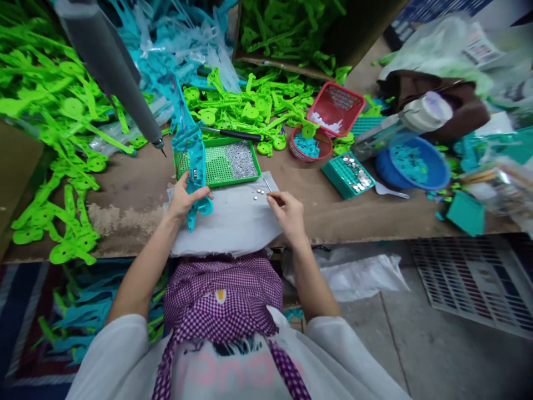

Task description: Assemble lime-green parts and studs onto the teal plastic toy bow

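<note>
My left hand is closed around a long blue plastic toy shell, held tilted up over the white cloth. Small silvery pieces sit in a slot of the shell just above my thumb. Over the cloth's right side, my right hand pinches a thin metal tool, its tip pointing up and away; its exact kind is too small to tell. Several button cells lie on the white cloth just left of those fingertips. Behind the shell is a green tray holding many tiny screws.
A grey electric screwdriver hangs at upper left. Green plastic parts heap along the back and left. To the right stand a red basket, a teal box of button cells and a blue bowl. A black-handled tool lies behind the tray.
</note>
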Tool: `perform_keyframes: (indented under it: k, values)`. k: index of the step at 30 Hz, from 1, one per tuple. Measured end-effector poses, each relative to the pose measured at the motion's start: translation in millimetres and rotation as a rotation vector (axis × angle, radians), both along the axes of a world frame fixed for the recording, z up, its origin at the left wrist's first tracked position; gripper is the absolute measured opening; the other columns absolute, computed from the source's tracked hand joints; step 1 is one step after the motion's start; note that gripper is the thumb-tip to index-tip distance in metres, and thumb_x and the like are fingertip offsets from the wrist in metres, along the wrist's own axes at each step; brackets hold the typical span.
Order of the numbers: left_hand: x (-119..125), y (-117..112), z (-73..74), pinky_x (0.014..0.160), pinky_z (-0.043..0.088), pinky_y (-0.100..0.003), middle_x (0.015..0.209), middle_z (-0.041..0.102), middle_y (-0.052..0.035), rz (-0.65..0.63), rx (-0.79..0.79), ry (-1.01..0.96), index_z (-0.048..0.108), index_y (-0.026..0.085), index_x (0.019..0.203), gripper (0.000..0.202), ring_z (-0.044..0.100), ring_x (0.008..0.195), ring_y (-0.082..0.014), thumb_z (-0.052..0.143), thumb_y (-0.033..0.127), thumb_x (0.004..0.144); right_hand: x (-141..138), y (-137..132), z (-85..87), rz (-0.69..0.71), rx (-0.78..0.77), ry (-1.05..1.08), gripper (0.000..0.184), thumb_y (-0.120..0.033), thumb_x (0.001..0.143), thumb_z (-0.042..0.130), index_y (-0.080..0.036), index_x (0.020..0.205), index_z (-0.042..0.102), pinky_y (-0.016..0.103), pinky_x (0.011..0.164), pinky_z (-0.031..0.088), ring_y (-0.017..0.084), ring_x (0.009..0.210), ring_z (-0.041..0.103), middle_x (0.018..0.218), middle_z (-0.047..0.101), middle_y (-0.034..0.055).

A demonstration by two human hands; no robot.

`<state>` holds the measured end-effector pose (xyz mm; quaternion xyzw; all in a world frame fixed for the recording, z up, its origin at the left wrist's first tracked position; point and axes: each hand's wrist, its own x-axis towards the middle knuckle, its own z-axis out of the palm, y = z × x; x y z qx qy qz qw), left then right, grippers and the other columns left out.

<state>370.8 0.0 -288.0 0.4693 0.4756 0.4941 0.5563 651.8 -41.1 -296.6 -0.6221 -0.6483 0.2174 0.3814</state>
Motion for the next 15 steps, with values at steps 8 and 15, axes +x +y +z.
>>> perform_keyframes:
  k: [8, 15]
  values:
    - [28, -18, -10.7, 0.070, 0.054, -0.031, 0.087, 0.067, -0.0040, -0.107, 0.080, 0.402, 0.059, 0.016, 0.098, 0.051, 0.064, 0.076, -0.0187, 0.080, 0.044, 0.062, 2, 16, -4.9, 0.249, 0.024, -0.462, 0.023, -0.030, 0.095, 0.052, -0.019, 0.104, 0.070, 0.032, 0.074, 0.050, 0.022, 0.088, 0.067, 0.100, 0.072, 0.0092]
    - [27, -13, -12.6, 0.070, 0.052, -0.031, 0.086, 0.066, -0.0025, -0.113, 0.072, 0.430, 0.058, 0.016, 0.099, 0.051, 0.062, 0.075, -0.0181, 0.078, 0.047, 0.064, -3, 12, -3.2, 0.307, 0.092, -0.394, 0.026, -0.030, 0.096, 0.049, -0.018, 0.109, 0.069, 0.038, 0.083, 0.053, 0.023, 0.097, 0.065, 0.106, 0.070, 0.0114]
